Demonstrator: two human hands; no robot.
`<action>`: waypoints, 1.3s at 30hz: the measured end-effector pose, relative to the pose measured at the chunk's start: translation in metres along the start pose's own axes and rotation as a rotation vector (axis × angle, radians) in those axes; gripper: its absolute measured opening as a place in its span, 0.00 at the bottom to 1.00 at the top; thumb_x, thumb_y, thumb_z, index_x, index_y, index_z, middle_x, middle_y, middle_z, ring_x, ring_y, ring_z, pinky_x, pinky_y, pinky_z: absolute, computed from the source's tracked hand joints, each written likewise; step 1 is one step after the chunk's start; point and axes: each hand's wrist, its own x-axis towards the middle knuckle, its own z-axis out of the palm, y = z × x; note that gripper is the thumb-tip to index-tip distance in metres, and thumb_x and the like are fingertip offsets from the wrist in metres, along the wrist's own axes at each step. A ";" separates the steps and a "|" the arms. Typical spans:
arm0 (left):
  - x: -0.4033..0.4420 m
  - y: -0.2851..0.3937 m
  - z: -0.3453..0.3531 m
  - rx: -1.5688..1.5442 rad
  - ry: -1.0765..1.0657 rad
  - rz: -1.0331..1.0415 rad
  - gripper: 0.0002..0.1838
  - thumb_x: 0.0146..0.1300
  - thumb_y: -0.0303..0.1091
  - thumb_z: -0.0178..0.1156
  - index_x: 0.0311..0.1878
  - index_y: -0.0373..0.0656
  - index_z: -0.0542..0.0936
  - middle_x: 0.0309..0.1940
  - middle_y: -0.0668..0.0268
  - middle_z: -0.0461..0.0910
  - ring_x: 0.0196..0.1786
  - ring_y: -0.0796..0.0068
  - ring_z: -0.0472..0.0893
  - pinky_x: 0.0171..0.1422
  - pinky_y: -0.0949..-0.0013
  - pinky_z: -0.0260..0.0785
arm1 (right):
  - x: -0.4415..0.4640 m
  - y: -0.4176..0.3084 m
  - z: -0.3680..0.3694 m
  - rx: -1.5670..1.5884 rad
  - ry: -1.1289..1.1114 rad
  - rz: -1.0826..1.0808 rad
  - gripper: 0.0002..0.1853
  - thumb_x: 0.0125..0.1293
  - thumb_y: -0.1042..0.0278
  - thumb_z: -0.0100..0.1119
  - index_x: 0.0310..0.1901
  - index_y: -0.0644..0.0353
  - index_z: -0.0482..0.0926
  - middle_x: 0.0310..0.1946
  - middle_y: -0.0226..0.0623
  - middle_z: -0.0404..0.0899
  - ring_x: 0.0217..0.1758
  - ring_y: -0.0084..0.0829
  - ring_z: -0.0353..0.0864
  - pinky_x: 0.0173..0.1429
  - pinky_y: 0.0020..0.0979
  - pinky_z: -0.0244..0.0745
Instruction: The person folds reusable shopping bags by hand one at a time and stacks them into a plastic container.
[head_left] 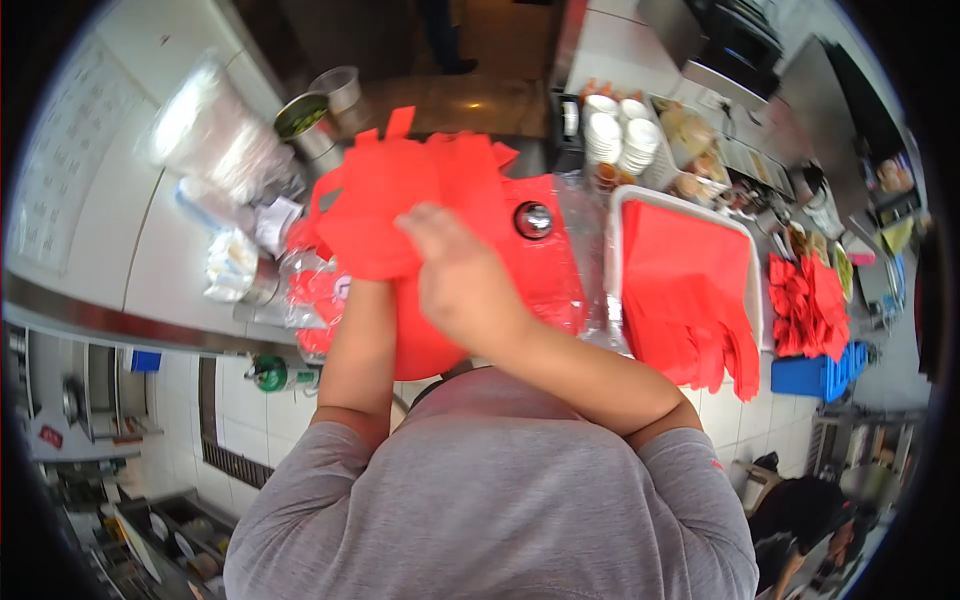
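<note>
A red fabric bag (378,215) with strap-like handles lies over my left hand, which it hides; only my left forearm (362,340) shows below it. Across the bag's lower right side, my right hand (455,280) rests with its fingers stretched out, slightly blurred. More red fabric (475,190) is spread behind and beneath my hands. A round silver bell (533,219) sits to the right on the red material, near clear plastic wrap (592,260).
A white tray (614,270) of stacked red bags stands right, with stacked white cups (604,137) behind. More red bags (808,305) hang over a blue bin (800,377). Plastic packages (210,135) and a metal container (305,122) lie left. Another person (805,515) is lower right.
</note>
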 end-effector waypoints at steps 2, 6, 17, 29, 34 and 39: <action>0.013 -0.002 0.034 -0.059 -0.097 -0.055 0.26 0.62 0.46 0.64 0.57 0.39 0.76 0.54 0.60 0.79 0.57 0.63 0.78 0.59 0.57 0.73 | 0.001 0.015 -0.067 0.042 0.203 0.054 0.22 0.52 0.86 0.48 0.52 0.68 0.74 0.51 0.53 0.75 0.57 0.53 0.75 0.64 0.42 0.71; -0.009 -0.022 0.084 -0.037 -0.281 -0.271 0.25 0.62 0.45 0.64 0.57 0.39 0.76 0.54 0.61 0.79 0.58 0.64 0.78 0.59 0.57 0.73 | -0.043 0.046 -0.184 -0.225 0.615 -0.007 0.27 0.45 0.90 0.47 0.49 0.62 0.80 0.51 0.46 0.79 0.55 0.43 0.79 0.59 0.34 0.74; -0.128 -0.163 0.276 -0.215 -0.743 -0.808 0.19 0.68 0.31 0.57 0.60 0.39 0.72 0.59 0.65 0.76 0.61 0.71 0.76 0.65 0.63 0.69 | -0.188 0.120 -0.363 0.548 1.064 0.359 0.13 0.69 0.77 0.52 0.55 0.66 0.72 0.48 0.40 0.80 0.50 0.31 0.80 0.56 0.30 0.76; -0.222 -0.284 0.427 -0.848 -0.952 -1.346 0.19 0.68 0.33 0.56 0.61 0.46 0.72 0.58 0.65 0.77 0.58 0.70 0.78 0.58 0.61 0.74 | -0.243 0.120 -0.455 0.918 1.015 0.363 0.13 0.70 0.74 0.52 0.54 0.65 0.74 0.49 0.40 0.79 0.48 0.28 0.81 0.53 0.28 0.77; -0.165 -0.241 0.464 -0.885 -0.810 -1.184 0.17 0.70 0.37 0.54 0.59 0.43 0.75 0.57 0.64 0.78 0.57 0.66 0.78 0.63 0.58 0.72 | -0.239 0.132 -0.481 0.881 0.990 0.396 0.12 0.70 0.75 0.52 0.53 0.65 0.74 0.49 0.40 0.80 0.47 0.28 0.81 0.52 0.27 0.77; -0.106 -0.193 0.483 -0.363 -0.653 -0.579 0.14 0.71 0.35 0.53 0.56 0.42 0.77 0.54 0.63 0.79 0.55 0.65 0.78 0.62 0.57 0.73 | -0.235 0.147 -0.513 0.795 0.982 0.413 0.11 0.69 0.75 0.52 0.52 0.65 0.75 0.48 0.40 0.80 0.47 0.28 0.81 0.51 0.27 0.77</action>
